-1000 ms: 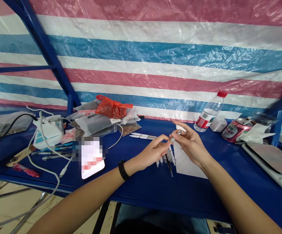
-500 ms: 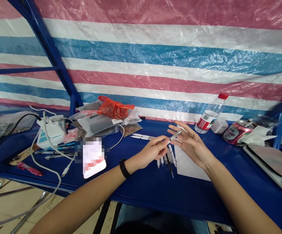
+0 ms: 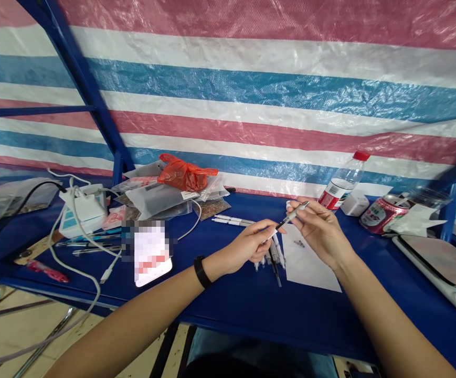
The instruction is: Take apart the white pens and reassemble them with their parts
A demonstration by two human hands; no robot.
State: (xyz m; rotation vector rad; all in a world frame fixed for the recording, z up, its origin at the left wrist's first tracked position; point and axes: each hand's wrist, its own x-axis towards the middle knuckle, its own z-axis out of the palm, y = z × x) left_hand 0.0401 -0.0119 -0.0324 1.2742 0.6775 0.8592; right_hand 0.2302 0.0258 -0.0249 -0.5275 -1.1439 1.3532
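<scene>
My right hand (image 3: 317, 231) pinches the upper end of a slim silver pen (image 3: 293, 213) held above the blue table (image 3: 228, 310). My left hand (image 3: 251, 243), with a black band on its wrist, pinches the pen's dark lower tip. Under both hands several more white pens (image 3: 273, 254) lie in a bunch. Beside them a white sheet of paper (image 3: 308, 265) carries a small part (image 3: 299, 243). Two more pens (image 3: 231, 220) lie farther back.
A phone (image 3: 151, 254) lies to the left, near white cables and a charger (image 3: 82, 210). Plastic bags and a red bag (image 3: 182, 176) sit at the back. A water bottle (image 3: 343, 181), a red can (image 3: 379, 212) and a scale (image 3: 440, 262) stand on the right.
My right hand's fingers were spread half a second ago and have closed on the pen's upper end. The pen has risen a little and the small part now shows on the paper.
</scene>
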